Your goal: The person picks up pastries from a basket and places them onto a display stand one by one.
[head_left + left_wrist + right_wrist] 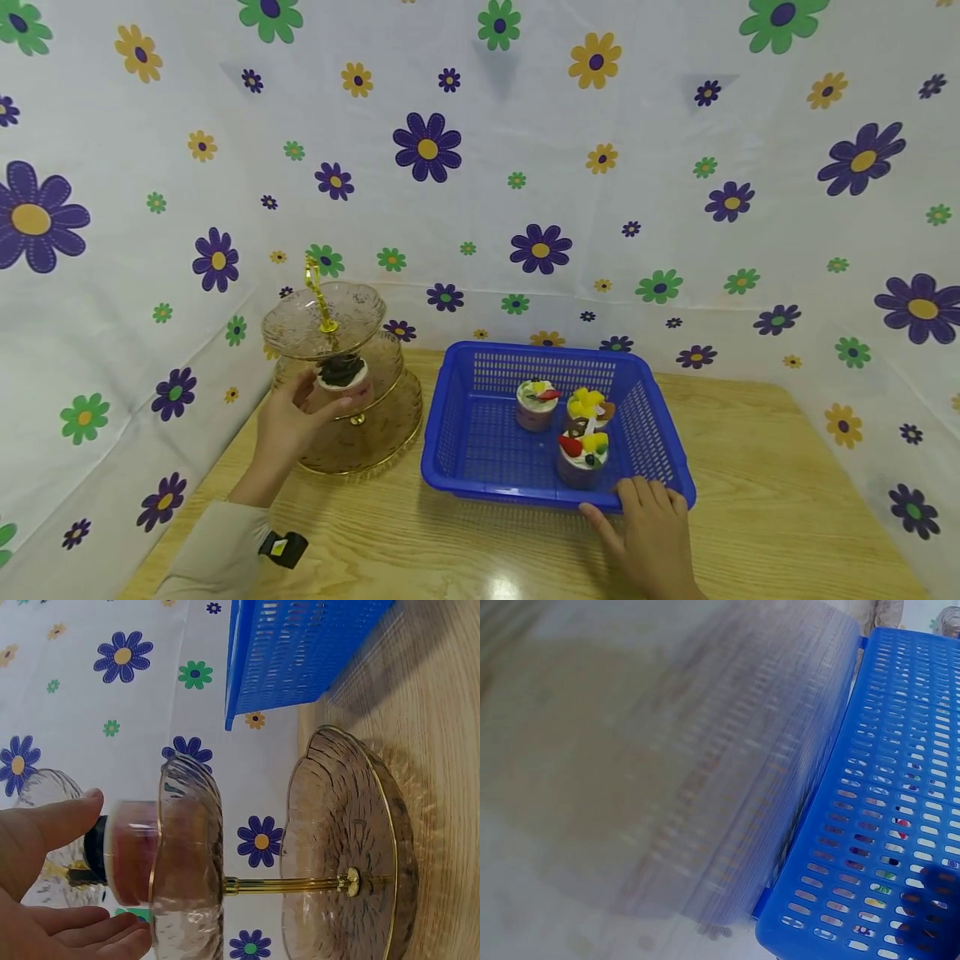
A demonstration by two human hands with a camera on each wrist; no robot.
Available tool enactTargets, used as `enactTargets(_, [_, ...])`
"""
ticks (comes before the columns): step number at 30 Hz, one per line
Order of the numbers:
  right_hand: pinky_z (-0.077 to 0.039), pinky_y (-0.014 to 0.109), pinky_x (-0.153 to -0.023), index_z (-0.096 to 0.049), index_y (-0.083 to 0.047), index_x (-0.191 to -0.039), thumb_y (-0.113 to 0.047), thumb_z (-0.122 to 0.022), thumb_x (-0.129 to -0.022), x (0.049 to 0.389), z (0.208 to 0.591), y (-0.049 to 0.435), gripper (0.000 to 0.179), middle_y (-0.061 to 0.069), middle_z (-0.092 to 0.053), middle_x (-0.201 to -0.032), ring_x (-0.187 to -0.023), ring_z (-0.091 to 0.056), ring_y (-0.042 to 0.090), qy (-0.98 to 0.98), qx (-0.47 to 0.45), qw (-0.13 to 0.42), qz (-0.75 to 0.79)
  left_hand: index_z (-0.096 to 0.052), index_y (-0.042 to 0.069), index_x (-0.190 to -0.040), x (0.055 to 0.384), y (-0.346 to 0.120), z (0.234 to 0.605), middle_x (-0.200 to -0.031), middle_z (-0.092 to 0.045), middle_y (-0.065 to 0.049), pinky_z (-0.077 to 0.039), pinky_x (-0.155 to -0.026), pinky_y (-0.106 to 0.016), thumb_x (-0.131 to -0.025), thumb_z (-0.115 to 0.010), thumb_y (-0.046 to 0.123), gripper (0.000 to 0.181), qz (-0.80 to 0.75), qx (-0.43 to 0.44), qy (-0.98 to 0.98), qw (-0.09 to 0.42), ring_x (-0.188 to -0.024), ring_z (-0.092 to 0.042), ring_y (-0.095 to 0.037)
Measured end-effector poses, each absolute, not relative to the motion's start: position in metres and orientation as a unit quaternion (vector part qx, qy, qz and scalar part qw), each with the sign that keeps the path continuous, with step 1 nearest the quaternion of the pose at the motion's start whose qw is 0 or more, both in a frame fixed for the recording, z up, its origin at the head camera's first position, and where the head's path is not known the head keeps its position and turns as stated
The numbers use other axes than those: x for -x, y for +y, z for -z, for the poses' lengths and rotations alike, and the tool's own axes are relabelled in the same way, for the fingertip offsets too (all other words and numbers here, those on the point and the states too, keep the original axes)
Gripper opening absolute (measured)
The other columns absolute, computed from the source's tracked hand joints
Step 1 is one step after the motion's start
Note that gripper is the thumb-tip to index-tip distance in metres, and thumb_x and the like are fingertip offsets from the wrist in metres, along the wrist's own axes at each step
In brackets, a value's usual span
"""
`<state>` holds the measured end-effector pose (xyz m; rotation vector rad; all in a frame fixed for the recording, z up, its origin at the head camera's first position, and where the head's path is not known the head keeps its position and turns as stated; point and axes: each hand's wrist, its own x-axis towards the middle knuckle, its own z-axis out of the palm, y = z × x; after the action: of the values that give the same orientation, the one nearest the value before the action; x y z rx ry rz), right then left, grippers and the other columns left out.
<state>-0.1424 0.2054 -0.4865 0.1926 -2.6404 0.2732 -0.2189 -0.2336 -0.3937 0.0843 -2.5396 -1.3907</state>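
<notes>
A small cake cup (347, 385) with white cream and a dark topping stands on the middle tier of a tiered stand (360, 454). My left hand (294, 421) is beside it, thumb and fingers spread to either side of the cup. In the left wrist view those fingers (112, 930) are fairly straight, and the pink cup (135, 851) sits within the clear, gold-rimmed tier. On the right, my right hand (651, 529) grips the front rim of a blue basket (517, 492), fingers over the edge and thumb outside. The right wrist view shows the basket's slotted wall (855, 825), without the hand.
Inside the basket are several cake cups, one with a red slice on top (536, 407), one with yellow pieces (588, 404), and a fruit-topped one (581, 462) nearest the front. A flowered white cloth (480, 208) encloses the wooden table (765, 483). A gold handle (318, 292) tops the stand.
</notes>
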Motion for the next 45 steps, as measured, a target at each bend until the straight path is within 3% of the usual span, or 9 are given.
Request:
enactTargets(9, [-0.037,0.048,-0.075,-0.057,-0.009,-0.082,-0.059,-0.066,-0.081,0.143,0.491,0.207,0.050,0.006,-0.057,-0.080,-0.081,-0.052,0.028,-0.954,-0.086,0.269,-0.101,-0.048,-0.003,-0.137,0.186,-0.210,0.390,-0.137,-0.051,-0.022,-0.044,-0.099,-0.045,-0.078,-0.081,0.024,0.073,0.459,0.005,-0.863,0.210,-0.123,-0.052,-0.038])
enactTargets(12, [-0.037,0.047,-0.074,-0.056,-0.010,-0.081,-0.058,-0.066,-0.081,0.144,0.491,0.207,0.050,0.005,-0.056,-0.080,-0.080,-0.052,0.028,-0.951,-0.092,0.278,-0.102,-0.050,0.001,-0.137,0.180,-0.193,0.389,-0.133,-0.057,-0.018,-0.046,-0.098,-0.043,-0.076,-0.083,0.023,0.073,0.461,0.030,-0.862,0.210,-0.119,-0.056,-0.035])
enactTargets(19, [-0.037,0.047,-0.074,-0.056,-0.010,-0.081,-0.058,-0.067,-0.080,0.144,0.491,0.207,0.050,0.006,-0.056,-0.079,-0.080,-0.052,0.028,-0.951,-0.090,0.279,-0.103,-0.052,0.010,-0.137,0.179,-0.137,0.397,-0.140,-0.051,-0.013,-0.043,-0.102,-0.047,-0.074,-0.084,0.026,0.073,0.491,0.103,-0.852,0.150,-0.127,-0.049,-0.034])
enactTargets(24, [-0.036,0.046,-0.073,-0.055,-0.010,-0.079,-0.057,-0.069,-0.079,0.144,0.492,0.208,0.049,0.005,-0.055,-0.078,-0.079,-0.051,0.028,-0.948,-0.092,0.285,-0.106,-0.047,0.007,-0.140,0.187,-0.090,0.417,-0.144,-0.046,-0.014,-0.040,-0.105,-0.045,-0.075,-0.083,0.025,0.076,0.534,0.160,-0.827,0.065,-0.131,-0.044,-0.035])
enactTargets(29, [-0.036,0.046,-0.073,-0.055,-0.011,-0.079,-0.058,-0.068,-0.079,0.145,0.493,0.208,0.049,0.004,-0.054,-0.076,-0.079,-0.052,0.027,-0.945,-0.098,0.293,-0.108,-0.042,0.010,-0.144,0.202,-0.054,0.432,-0.147,-0.042,-0.013,-0.041,-0.104,-0.048,-0.079,-0.080,0.033,0.079,0.533,0.177,-0.828,-0.015,-0.132,-0.042,-0.037])
enactTargets(35, [-0.036,0.046,-0.073,-0.056,-0.010,-0.079,-0.058,-0.067,-0.080,0.145,0.491,0.207,0.049,0.005,-0.056,-0.077,-0.080,-0.054,0.029,-0.943,-0.107,0.298,-0.106,-0.043,0.003,-0.143,0.219,-0.018,0.442,-0.142,-0.048,-0.015,-0.044,-0.101,-0.047,-0.080,-0.079,0.031,0.078,0.488,0.201,-0.849,-0.020,-0.127,-0.048,-0.035])
enactTargets(45, [-0.037,0.046,-0.073,-0.056,-0.009,-0.080,-0.059,-0.067,-0.080,0.143,0.488,0.207,0.051,0.007,-0.058,-0.079,-0.079,-0.054,0.030,-0.944,-0.108,0.296,-0.099,-0.043,0.002,-0.142,0.239,0.020,0.453,-0.140,-0.051,-0.011,-0.046,-0.100,-0.042,-0.070,-0.087,0.024,0.087,0.388,0.213,-0.894,-0.062,-0.126,-0.050,-0.030])
